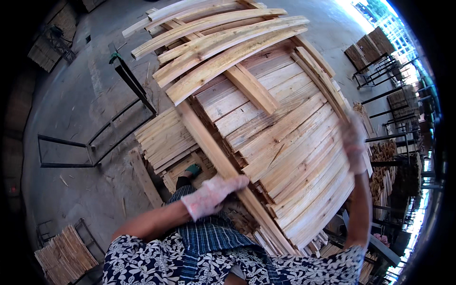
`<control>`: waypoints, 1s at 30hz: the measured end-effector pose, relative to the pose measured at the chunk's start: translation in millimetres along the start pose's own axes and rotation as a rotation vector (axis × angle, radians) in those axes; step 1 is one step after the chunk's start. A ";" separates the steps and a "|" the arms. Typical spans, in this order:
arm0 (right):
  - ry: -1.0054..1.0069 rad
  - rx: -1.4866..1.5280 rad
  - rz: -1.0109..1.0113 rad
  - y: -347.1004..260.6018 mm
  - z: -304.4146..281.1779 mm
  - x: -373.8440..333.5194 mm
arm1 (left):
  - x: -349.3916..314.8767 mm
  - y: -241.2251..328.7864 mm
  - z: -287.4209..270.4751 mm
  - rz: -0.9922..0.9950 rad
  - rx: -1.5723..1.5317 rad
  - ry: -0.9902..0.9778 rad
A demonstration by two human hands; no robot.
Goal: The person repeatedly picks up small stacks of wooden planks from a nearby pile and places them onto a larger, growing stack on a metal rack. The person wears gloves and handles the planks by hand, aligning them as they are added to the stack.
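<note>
A broad stack of pale wooden boards (299,164) lies in front of me, its boards side by side. Along its left edge runs a long wooden batten (205,135); my left hand (209,195), in a whitish stained glove, has its fingers closed over that batten. My right hand (352,142), also gloved, is at the stack's right edge, near the lower end of another long batten (320,85). Motion smears its fingers. Several loose planks (228,61) lie across the far end, over a shorter middle batten (251,88).
A lower pile of boards (166,137) sits left of the stack. Beyond it, a black metal frame (90,154) stands on the concrete floor (71,114). Another board stack (65,254) is at the lower left; racks with wood (370,47) line the right.
</note>
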State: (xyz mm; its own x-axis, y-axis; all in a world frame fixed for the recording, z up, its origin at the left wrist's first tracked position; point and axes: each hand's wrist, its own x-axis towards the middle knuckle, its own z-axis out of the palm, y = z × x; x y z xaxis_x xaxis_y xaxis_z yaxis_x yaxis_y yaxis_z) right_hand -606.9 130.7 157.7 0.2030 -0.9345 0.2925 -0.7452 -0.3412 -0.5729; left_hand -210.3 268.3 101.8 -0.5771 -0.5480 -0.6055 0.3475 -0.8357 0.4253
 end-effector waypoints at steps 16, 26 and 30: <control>-0.685 0.447 0.146 -263.4 41.8 -121.8 | -108.5 18.8 35.9 0.149 -0.034 -0.187; -0.233 -0.360 0.163 -233.8 5.4 -219.5 | -51.8 6.5 43.2 1.169 0.786 0.029; -0.144 -0.631 0.014 -176.6 38.4 -240.2 | -16.3 -5.1 51.2 1.673 1.304 -0.098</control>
State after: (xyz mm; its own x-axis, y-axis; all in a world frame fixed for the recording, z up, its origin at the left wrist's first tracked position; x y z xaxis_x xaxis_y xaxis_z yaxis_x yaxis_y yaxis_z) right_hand -499.7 411.5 159.3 0.2410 -0.9576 0.1578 -0.9696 -0.2445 -0.0028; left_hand -240.5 283.3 143.9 -0.3849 -0.5247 0.7593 -0.1147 0.8435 0.5247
